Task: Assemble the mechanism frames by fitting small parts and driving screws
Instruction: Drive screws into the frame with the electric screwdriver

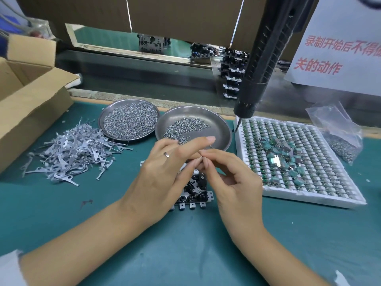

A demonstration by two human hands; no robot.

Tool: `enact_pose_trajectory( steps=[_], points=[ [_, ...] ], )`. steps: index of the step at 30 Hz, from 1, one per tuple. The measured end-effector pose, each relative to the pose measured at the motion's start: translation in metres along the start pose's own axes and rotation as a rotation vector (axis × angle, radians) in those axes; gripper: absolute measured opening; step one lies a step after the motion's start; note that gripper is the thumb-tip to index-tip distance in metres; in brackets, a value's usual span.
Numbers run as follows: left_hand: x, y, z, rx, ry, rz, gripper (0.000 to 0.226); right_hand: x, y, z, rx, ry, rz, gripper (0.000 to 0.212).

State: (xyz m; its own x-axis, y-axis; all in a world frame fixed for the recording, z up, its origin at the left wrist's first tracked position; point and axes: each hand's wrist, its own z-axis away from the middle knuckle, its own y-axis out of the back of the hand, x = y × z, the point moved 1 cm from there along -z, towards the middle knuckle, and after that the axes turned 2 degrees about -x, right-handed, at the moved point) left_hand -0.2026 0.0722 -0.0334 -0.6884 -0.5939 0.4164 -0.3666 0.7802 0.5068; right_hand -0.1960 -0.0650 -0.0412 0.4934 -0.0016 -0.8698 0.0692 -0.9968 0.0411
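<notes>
Two hands, left (165,174) and right (233,182), fingertips pinching tiny part together above black metal frame (193,195); pinched item too small to identify.

Hanging screwdriver (266,58) overhangs tray (309,200); near mat (206,254) open.

shiny steel dishes (224,129), dull grey metal levers (68,153), matt green mat (185,244), brown cardboard box (31,104).

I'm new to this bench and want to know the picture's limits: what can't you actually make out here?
- Mechanism frame, head view: its upper part is hidden under both hands.
- What the right hand and left hand pinch: too small to tell.
- Red-lettered notice: cut off by the right edge.
- Electric screwdriver: its top leaves the frame.
- Cardboard box: its contents are out of sight.
</notes>
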Motion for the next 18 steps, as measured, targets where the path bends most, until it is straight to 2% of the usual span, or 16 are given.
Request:
enact_pose_trajectory(
  steps=[5,9,18],
  points=[
    [0.0028,0.0029,-0.0012,-0.027,0.046,0.033,0.045,-0.001,0.0021,-0.0024,-0.049,-0.067,-0.054,0.014],
    [0.0042,0.0065,-0.0019,-0.035,0.157,0.097,0.039,-0.0013,0.0049,-0.0047,-0.049,-0.149,-0.144,0.021],
    [0.0053,0.0064,-0.001,-0.062,0.127,0.065,0.041,-0.0009,0.0036,-0.0052,-0.087,-0.047,0.063,0.017]
  ],
)
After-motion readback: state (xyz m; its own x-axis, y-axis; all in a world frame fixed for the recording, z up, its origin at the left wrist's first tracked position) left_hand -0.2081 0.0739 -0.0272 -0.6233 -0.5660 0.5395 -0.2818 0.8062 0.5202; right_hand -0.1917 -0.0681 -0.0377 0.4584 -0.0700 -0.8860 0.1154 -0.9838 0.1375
